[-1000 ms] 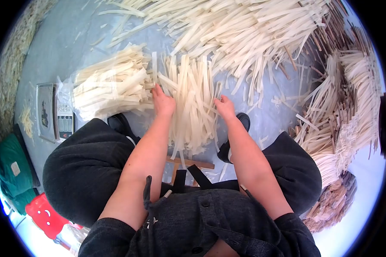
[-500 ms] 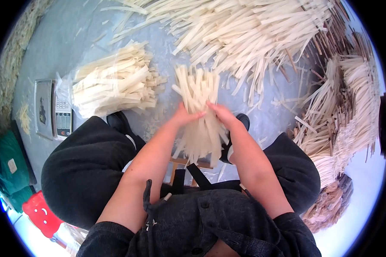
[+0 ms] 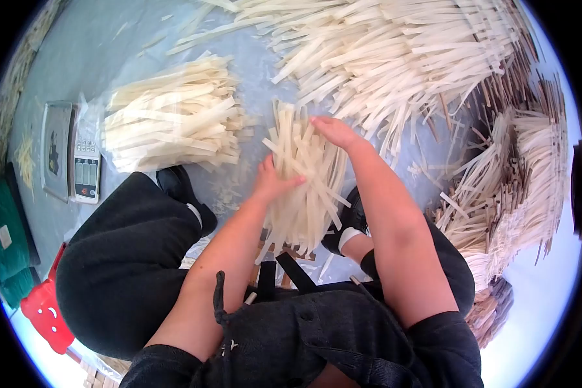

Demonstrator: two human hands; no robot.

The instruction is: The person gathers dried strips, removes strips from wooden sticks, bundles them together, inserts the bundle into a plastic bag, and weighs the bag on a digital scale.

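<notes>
A loose bundle of pale, flat, dried noodle-like strips stands out in front of me, between my feet, its lower ends fanned out. My left hand grips its left side, thumb laid across the front and fingers at the edge. At the upper right edge of the bundle is my right hand, fingers stretched out and touching the strips. Left of the bundle lies a larger stack of similar strips, partly wrapped in clear plastic.
A digital scale sits at the left. A wide heap of strips covers the upper right, with thin brown sticks along its far edge. More strips are piled at the right. A red item with a smiling face is at lower left.
My right hand has moved up from the bundle's middle to its upper right edge, its fingers loosened. The bundle has spread wider. My left hand stays at its left side, slightly lower.
</notes>
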